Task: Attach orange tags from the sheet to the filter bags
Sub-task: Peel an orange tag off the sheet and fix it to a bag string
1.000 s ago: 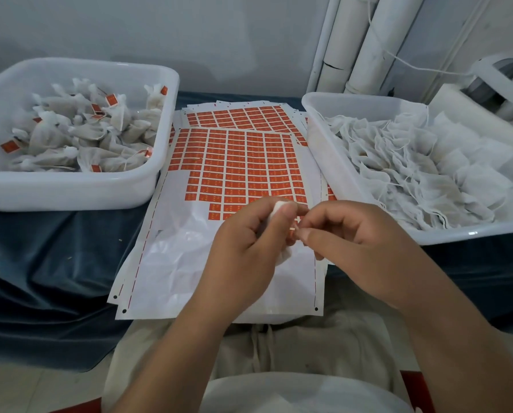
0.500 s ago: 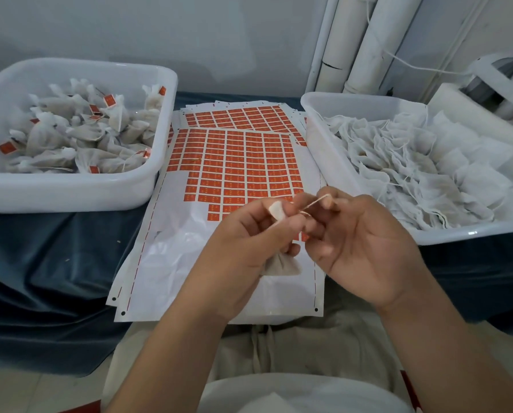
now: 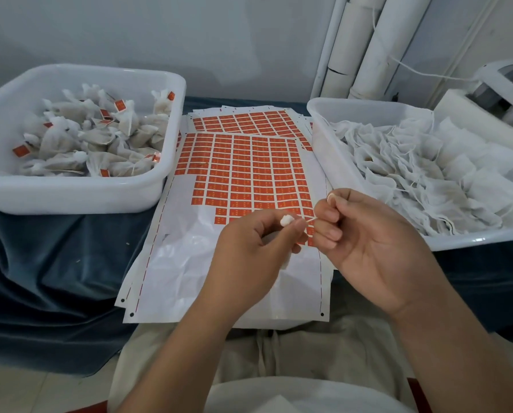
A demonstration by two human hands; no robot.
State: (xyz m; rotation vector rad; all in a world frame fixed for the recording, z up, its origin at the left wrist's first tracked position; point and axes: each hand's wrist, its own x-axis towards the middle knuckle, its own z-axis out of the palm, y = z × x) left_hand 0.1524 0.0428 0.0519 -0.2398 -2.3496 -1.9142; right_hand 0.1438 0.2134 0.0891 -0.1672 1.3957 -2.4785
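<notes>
Left hand: fingers are curled in; the gathered neck of a filter bag is pinched between thumb and forefinger, with a white tuft seen poking out above.
Right hand: palm is turned up and fingers are curled tight; the string is pinched at the fingertips, just beside the left thumb.
Tag sheet: laid flat on the blue cloth beneath both hands; lower rows are peeled bare.
Left tub: filled with tagged bags.
Right tub: heaped with untagged bags.
</notes>
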